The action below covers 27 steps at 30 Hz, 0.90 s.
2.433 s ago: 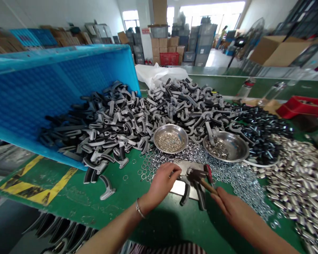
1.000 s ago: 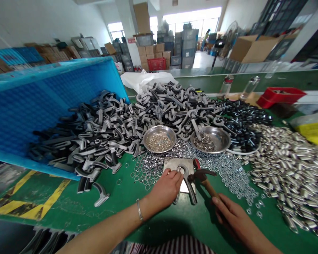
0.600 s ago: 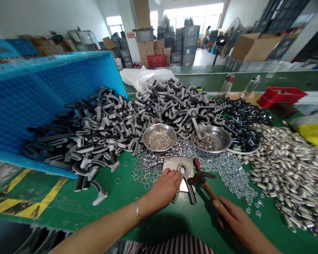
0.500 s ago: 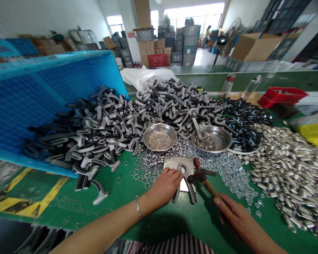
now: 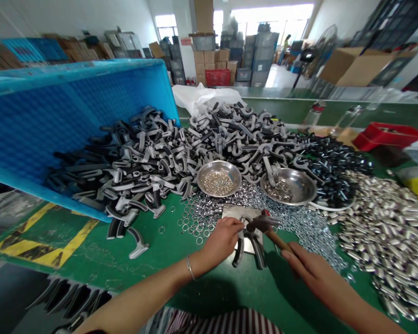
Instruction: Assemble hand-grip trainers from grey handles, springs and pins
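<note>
Tan hammer handle (image 5: pixel 277 240), green table (image 5: pixel 107 264)

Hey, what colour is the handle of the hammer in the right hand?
The hammer's handle is light brown, seen best in the head view.

We see a hammer (image 5: pixel 273 236) with a wooden handle (image 5: pixel 279 243) and dull, dark metal head (image 5: pixel 260 224), and a smooth, shiny metal plate (image 5: pixel 232 212). We find glossy metal bowls (image 5: pixel 303 188), matt grey-and-black curved parts (image 5: pixel 136 243), a plastic crate (image 5: pixel 90 99) with gridded walls, and crinkled plastic sheeting (image 5: pixel 209 98).
</note>
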{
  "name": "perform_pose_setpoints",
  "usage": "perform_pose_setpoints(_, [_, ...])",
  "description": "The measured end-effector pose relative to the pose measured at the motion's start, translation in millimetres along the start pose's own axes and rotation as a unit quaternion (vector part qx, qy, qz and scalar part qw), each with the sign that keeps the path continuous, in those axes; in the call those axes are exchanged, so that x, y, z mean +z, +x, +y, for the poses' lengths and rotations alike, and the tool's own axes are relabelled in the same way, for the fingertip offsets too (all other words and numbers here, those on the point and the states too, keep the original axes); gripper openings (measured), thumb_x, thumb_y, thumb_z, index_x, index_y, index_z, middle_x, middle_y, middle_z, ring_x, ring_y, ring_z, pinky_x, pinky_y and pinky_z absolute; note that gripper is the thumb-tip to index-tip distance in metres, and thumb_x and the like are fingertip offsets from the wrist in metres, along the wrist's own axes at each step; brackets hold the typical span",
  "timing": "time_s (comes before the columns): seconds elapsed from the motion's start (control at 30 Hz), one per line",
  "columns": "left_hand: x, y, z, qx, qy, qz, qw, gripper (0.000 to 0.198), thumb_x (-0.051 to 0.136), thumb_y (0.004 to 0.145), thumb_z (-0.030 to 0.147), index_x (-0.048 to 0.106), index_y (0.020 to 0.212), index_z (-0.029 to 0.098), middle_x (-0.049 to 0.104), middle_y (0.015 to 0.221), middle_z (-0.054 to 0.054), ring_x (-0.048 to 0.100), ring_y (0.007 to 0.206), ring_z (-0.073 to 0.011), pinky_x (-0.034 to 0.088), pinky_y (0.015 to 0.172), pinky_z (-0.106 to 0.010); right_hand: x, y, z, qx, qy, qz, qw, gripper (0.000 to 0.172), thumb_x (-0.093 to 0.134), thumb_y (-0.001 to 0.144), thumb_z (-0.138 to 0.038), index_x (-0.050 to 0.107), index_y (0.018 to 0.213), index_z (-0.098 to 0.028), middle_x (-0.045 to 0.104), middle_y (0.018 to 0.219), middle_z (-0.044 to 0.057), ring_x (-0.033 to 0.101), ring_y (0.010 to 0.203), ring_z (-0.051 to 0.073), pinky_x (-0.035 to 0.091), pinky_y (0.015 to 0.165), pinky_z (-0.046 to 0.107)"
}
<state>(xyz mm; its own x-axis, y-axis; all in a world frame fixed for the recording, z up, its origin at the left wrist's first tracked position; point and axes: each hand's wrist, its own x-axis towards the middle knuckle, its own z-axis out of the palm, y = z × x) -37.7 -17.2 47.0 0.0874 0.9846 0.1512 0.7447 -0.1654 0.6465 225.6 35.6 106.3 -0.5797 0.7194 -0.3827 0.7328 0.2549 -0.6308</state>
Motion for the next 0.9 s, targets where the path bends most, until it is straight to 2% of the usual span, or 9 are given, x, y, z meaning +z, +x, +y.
perform_pose_setpoints(0.1, [-8.2,-6.6,-3.5,-0.013,0.065,0.012,0.998,0.025,0.053,0.094,0.019,0.066,0.115,0.020,0.065,0.112,-0.006,0.054,0.106,-0.0227,0.039,0.098,-0.040,-2.0,0.0,-8.7,-0.020,-0.042,0.029,0.999,0.037,0.028,0.100,-0.055,0.051,0.095,-0.026,0.064,0.072,0.002,0.065,0.070,0.022,0.043,0.066,0.032])
perform_pose_setpoints(0.17, [-13.6,-8.9,-4.9,-0.018,0.119,-0.001,0.993,0.021,0.054,0.096,0.026,0.066,0.112,0.020,0.064,0.108,-0.007,0.053,0.104,-0.0245,0.038,0.097,-0.042,2.3,5.2,-8.0,-0.020,-0.089,0.036,0.995,0.036,0.028,0.100,-0.053,0.050,0.094,-0.025,0.066,0.074,0.004,0.066,0.070,0.024,0.042,0.064,0.033])
perform_pose_setpoints(0.3, [-19.6,-5.8,-2.9,-0.013,0.192,-0.053,0.980,0.020,0.048,0.098,0.025,0.067,0.099,0.017,0.064,0.099,-0.008,0.053,0.098,-0.0251,0.039,0.093,-0.041,11.8,24.2,-2.0,-0.013,-0.145,0.005,0.989,0.034,0.028,0.100,-0.048,0.050,0.093,-0.023,0.069,0.075,0.008,0.068,0.070,0.027,0.042,0.062,0.033])
perform_pose_setpoints(0.47, [-21.2,-3.3,-1.5,-0.014,0.199,-0.052,0.978,0.020,0.048,0.098,0.025,0.066,0.101,0.017,0.063,0.100,-0.009,0.053,0.100,-0.0251,0.038,0.095,-0.042,-0.2,22.8,-15.0,-0.012,-0.097,0.008,0.995,0.036,0.028,0.099,-0.052,0.050,0.092,-0.024,0.068,0.075,0.007,0.067,0.071,0.026,0.043,0.066,0.035])
perform_pose_setpoints(0.57, [-22.1,-3.8,-4.0,-0.006,0.181,-0.046,0.982,0.019,0.050,0.097,0.029,0.066,0.103,0.019,0.062,0.102,-0.008,0.052,0.101,-0.0245,0.037,0.095,-0.041,-8.1,7.5,-23.4,-0.024,-0.057,0.043,0.997,0.039,0.029,0.097,-0.058,0.050,0.089,-0.026,0.066,0.072,0.005,0.064,0.066,0.024,0.043,0.063,0.034])
perform_pose_setpoints(0.67, [-22.4,-1.8,-4.9,0.002,0.178,-0.055,0.983,0.018,0.053,0.097,0.030,0.065,0.103,0.019,0.062,0.103,-0.007,0.052,0.102,-0.0244,0.037,0.096,-0.041,-4.2,2.5,-19.2,-0.032,-0.045,0.079,0.995,0.042,0.029,0.095,-0.062,0.051,0.089,-0.027,0.066,0.071,0.007,0.062,0.064,0.025,0.044,0.062,0.035])
perform_pose_setpoints(0.73, [-21.8,0.6,-4.2,0.006,0.190,-0.062,0.980,0.017,0.052,0.097,0.029,0.065,0.101,0.018,0.062,0.102,-0.008,0.052,0.101,-0.0247,0.037,0.095,-0.040,2.4,8.0,-11.5,-0.020,-0.064,0.063,0.996,0.040,0.033,0.094,-0.060,0.052,0.089,-0.026,0.067,0.070,0.007,0.063,0.063,0.026,0.043,0.061,0.035])
perform_pose_setpoints(0.8, [-21.1,3.2,-3.0,0.011,0.206,-0.068,0.976,0.017,0.052,0.097,0.027,0.065,0.099,0.016,0.062,0.100,-0.008,0.052,0.099,-0.0253,0.038,0.094,-0.040,5.9,15.1,-6.0,-0.005,-0.067,0.019,0.998,0.037,0.036,0.095,-0.057,0.053,0.087,-0.025,0.067,0.069,0.006,0.063,0.064,0.025,0.042,0.061,0.034])
perform_pose_setpoints(0.9, [-21.5,6.1,-1.4,0.013,0.219,-0.076,0.973,0.018,0.049,0.097,0.025,0.065,0.097,0.016,0.062,0.099,-0.009,0.053,0.099,-0.0260,0.038,0.094,-0.041,-0.8,17.1,-9.5,-0.003,-0.016,0.003,1.000,0.039,0.036,0.097,-0.057,0.055,0.085,-0.025,0.066,0.071,0.003,0.063,0.068,0.022,0.044,0.064,0.032])
